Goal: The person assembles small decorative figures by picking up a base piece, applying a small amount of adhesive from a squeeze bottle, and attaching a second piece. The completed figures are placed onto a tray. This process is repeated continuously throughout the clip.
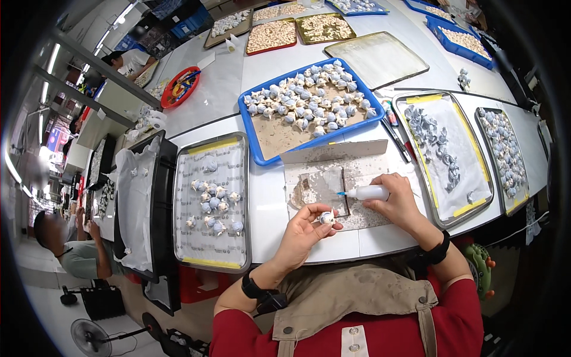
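Observation:
Between the fingertips of my left hand [300,237] is a small white and grey-blue figurine [326,218]. My right hand [395,199] is wrapped round a white squeeze bottle [370,192], its thin blue tip pointing left, above and apart from the figurine. Beneath both hands lies a stained, folded cardboard sheet [369,220] with dried spots. Beyond it stands a blue tray [257,143] with many similar figurines. To my left, a metal tray [205,250] lined with patterned paper bears several more.
On the right, a metal tray [470,172] holds loose grey curved pieces [437,140]; another tray [505,152] is full of blue-grey pieces. Pens [389,113] lie between trays. A red basin [181,86], black crate [157,208] and seated co-worker [83,256] are left.

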`<state>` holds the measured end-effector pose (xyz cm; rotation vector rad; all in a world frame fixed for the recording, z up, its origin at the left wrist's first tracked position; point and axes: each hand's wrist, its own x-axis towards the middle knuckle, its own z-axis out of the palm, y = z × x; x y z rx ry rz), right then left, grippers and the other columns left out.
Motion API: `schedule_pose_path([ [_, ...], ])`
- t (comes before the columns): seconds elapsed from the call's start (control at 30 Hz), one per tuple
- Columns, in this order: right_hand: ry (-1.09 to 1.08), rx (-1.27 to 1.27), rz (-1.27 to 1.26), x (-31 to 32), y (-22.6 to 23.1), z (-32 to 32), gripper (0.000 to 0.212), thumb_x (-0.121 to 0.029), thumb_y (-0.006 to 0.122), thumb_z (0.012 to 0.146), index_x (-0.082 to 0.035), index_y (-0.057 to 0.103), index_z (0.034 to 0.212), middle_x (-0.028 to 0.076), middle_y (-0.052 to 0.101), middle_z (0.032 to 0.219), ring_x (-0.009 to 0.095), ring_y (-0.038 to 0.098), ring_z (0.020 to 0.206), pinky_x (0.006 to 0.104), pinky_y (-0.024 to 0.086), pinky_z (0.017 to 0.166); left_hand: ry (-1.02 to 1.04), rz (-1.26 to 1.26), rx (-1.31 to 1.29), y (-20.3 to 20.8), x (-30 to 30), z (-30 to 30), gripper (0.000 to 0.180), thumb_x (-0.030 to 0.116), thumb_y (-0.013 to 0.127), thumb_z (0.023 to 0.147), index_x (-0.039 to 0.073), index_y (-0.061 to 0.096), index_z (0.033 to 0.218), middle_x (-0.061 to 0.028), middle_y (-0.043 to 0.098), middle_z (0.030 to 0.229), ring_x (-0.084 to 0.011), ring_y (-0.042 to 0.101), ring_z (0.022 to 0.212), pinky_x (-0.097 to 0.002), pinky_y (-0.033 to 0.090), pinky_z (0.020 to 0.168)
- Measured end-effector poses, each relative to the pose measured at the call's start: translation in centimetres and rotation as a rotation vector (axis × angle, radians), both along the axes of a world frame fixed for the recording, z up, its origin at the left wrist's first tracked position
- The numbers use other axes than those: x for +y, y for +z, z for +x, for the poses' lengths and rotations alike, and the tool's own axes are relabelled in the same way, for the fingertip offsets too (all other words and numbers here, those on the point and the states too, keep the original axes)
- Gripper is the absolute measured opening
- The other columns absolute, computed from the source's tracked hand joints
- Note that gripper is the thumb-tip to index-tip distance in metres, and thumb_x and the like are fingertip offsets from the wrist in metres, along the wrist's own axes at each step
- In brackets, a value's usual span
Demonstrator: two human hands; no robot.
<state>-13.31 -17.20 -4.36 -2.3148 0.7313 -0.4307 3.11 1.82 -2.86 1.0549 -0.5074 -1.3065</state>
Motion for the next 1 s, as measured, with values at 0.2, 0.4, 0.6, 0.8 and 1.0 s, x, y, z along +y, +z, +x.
schedule_pose_path([
  [0.2, -0.203, -0.344, 0.301, 1.3, 2.3, -2.9, 0.028, -0.023, 0.071, 0.076, -0.001, 0.059, 0.088, 0.011, 0.058, 0.081, 0.022, 0.054, 0.079, 0.0314, 0.042, 0.069, -0.026, -0.011, -0.013, -0.1, -1.6, -2.6, 0.04, 0.006, 0.059, 0.088, -0.001, 0.045, 0.125, -0.0116, 0.055, 0.113, -0.0124, 0.059, 0.088, -0.0239, 0.049, 0.076],
  [0.4, -0.081, -0.364, -0.049, 2.3, 5.7, -4.8, 0.028, -0.022, 0.076, 0.066, -0.003, 0.06, 0.078, 0.006, 0.054, 0.074, 0.02, 0.044, 0.073, 0.0312, 0.036, 0.069, 0.062, -0.037, -0.141, 0.3, -1.6, -3.5, 0.037, 0.006, 0.062, 0.086, -0.002, 0.049, 0.12, -0.0077, 0.064, 0.087, -0.0112, 0.061, 0.081, -0.0225, 0.05, 0.071],
  [0.6, -0.022, -0.333, -0.243, 3.0, 7.6, -4.7, 0.029, -0.021, 0.08, 0.059, -0.005, 0.06, 0.074, 0.004, 0.053, 0.067, 0.021, 0.042, 0.071, 0.0328, 0.035, 0.065, 0.112, -0.066, -0.168, 0.6, -1.3, -3.6, 0.036, 0.004, 0.063, 0.085, -0.002, 0.049, 0.119, -0.008, 0.063, 0.087, -0.011, 0.061, 0.08, -0.0219, 0.05, 0.069],
  [0.8, 0.018, -0.319, -0.283, 3.6, 7.7, -3.6, 0.03, -0.02, 0.081, 0.057, -0.006, 0.06, 0.073, 0.004, 0.054, 0.068, 0.022, 0.043, 0.07, 0.0325, 0.035, 0.064, 0.106, -0.083, -0.148, 0.7, -1.0, -3.5, 0.036, 0.005, 0.063, 0.086, -0.002, 0.049, 0.118, -0.0082, 0.064, 0.086, -0.0113, 0.062, 0.08, -0.0219, 0.049, 0.069],
  [1.0, -0.001, -0.304, -0.272, 3.6, 7.6, -3.3, 0.03, -0.02, 0.081, 0.058, -0.006, 0.059, 0.072, 0.005, 0.056, 0.068, 0.022, 0.043, 0.07, 0.0327, 0.035, 0.064, 0.103, -0.071, -0.149, 0.6, -0.6, -3.2, 0.036, 0.006, 0.063, 0.086, -0.001, 0.049, 0.118, -0.0094, 0.064, 0.09, -0.0128, 0.063, 0.082, -0.0226, 0.05, 0.07],
])
